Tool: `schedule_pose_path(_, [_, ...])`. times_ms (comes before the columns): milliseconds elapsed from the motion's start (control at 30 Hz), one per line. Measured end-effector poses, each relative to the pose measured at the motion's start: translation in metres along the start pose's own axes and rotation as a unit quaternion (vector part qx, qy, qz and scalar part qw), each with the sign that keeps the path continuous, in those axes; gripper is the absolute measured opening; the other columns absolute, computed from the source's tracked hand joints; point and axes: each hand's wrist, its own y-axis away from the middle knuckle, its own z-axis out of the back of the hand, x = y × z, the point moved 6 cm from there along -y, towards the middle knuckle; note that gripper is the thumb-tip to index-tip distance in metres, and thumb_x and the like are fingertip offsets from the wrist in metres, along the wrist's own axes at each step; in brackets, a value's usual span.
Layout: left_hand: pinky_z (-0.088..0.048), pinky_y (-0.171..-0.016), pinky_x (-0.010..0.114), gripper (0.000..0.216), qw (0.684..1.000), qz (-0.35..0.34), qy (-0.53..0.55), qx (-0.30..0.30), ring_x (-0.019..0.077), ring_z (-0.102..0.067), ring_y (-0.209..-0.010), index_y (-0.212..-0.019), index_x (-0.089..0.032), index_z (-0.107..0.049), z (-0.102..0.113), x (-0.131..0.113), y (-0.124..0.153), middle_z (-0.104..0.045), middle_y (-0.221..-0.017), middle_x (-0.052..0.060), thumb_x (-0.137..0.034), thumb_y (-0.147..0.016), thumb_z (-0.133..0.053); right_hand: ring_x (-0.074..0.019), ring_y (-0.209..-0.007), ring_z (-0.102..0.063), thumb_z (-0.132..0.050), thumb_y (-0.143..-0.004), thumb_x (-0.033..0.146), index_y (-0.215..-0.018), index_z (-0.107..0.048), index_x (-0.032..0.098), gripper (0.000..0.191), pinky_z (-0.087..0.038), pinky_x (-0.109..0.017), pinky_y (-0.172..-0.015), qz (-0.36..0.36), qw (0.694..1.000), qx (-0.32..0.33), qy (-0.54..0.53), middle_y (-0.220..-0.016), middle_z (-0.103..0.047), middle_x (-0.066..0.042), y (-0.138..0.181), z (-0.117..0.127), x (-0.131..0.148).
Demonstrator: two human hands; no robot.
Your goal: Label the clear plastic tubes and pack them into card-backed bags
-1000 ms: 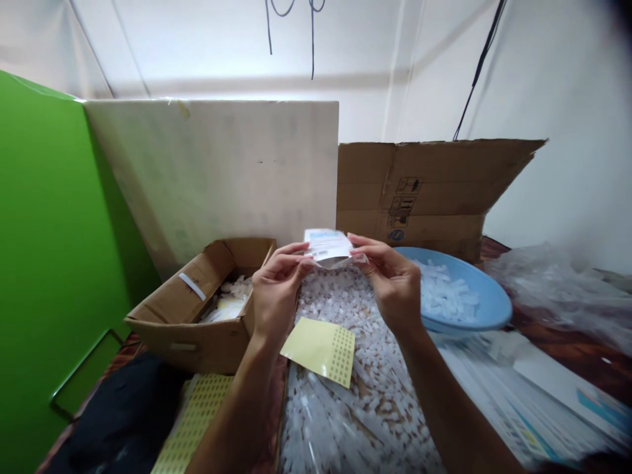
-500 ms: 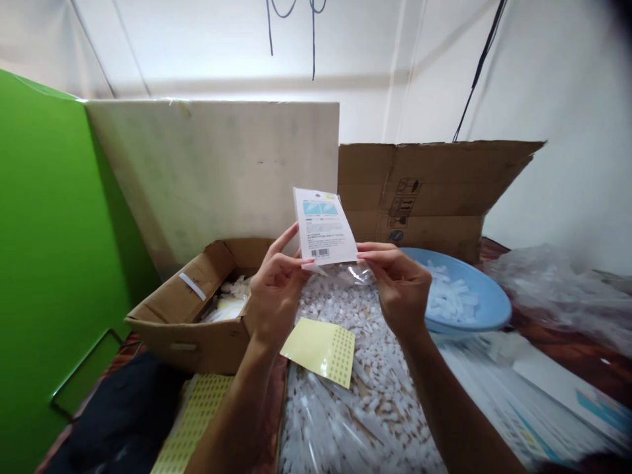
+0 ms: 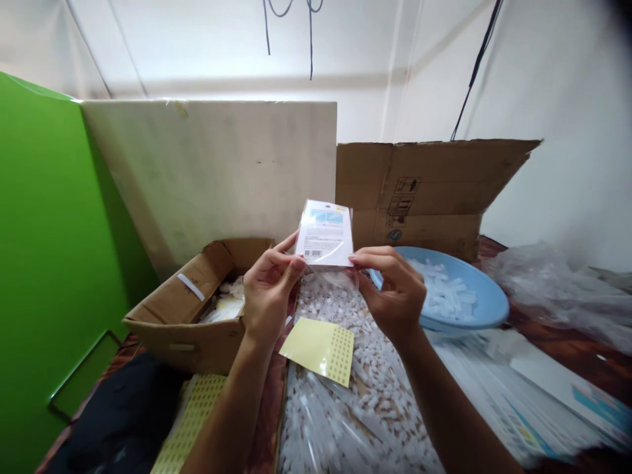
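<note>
Brightest light is recorded on the wall [image 3: 355, 46] above and beyond the grip. Glare is noted on the packet [image 3: 323, 235] in the grip and the sheet [image 3: 316, 345] below. Lower right, papers [image 3: 513, 395] are blurred; far upper right, the corner is darkened.

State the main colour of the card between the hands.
The card is mainly white, best seen in the head view.

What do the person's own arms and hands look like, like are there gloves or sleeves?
The left hand and right hand wear no gloves. No sleeve, watch or bracelet shows on the left forearm or right forearm.
</note>
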Motion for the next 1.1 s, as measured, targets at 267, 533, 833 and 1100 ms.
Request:
schedule_pose_path(267, [-0.06, -0.101, 0.043, 0.008, 1.0, -0.001, -0.018, 0.021, 0.0268, -0.071, -0.117, -0.079, -0.019, -0.074, 0.002, -0.003, -0.001, -0.071, -0.131, 0.008, -0.017, -0.086, -0.077, -0.0164, -0.078, -0.072, -0.077, -0.081, 0.002, -0.084, -0.075, 0.025, 0.023, -0.054, -0.031, -0.066, 0.021, 1.0, -0.008, 0.009, -0.091, -0.077, 0.0, 0.0, 0.007, 0.0])
schedule_pose_path(533, [-0.059, -0.104, 0.041, 0.01, 0.998, -0.005, -0.032, 0.045, 0.0267, -0.067, -0.123, -0.078, -0.019, -0.074, 0.007, -0.011, -0.005, -0.072, -0.131, 0.008, -0.013, -0.085, -0.077, -0.015, -0.078, -0.068, -0.08, -0.08, 0.006, -0.08, -0.073, 0.024, 0.019, -0.053, -0.029, -0.069, -0.086, 0.988, 0.041, -0.118, -0.087, -0.074, 0.001, 0.001, -0.001, -0.018])
schedule_pose_path(833, [-0.059, -0.104, 0.043, 0.009, 1.0, -0.009, -0.007, -0.02, 0.0256, -0.071, -0.117, -0.078, -0.018, -0.075, 0.0, -0.006, 0.004, -0.074, -0.126, 0.007, -0.014, -0.079, -0.082, -0.0151, -0.068, -0.069, -0.077, -0.087, 0.025, -0.091, -0.064, 0.025, 0.013, -0.057, -0.03, -0.065, -0.226, 0.929, 0.053, -0.289, -0.083, -0.066, 0.002, 0.018, -0.016, -0.043])
schedule_pose_path(1100, [-0.061, -0.102, 0.044, 0.01, 0.998, 0.004, -0.04, -0.058, 0.0263, -0.073, -0.112, -0.076, -0.018, -0.075, -0.003, -0.012, 0.01, -0.075, -0.124, 0.008, -0.018, -0.076, -0.086, -0.0148, -0.061, -0.068, -0.076, -0.088, 0.037, -0.088, -0.06, 0.025, 0.02, -0.057, -0.03, -0.058, -0.228, 0.933, 0.009, -0.279, -0.077, -0.063, 0.003, 0.02, -0.018, -0.049])
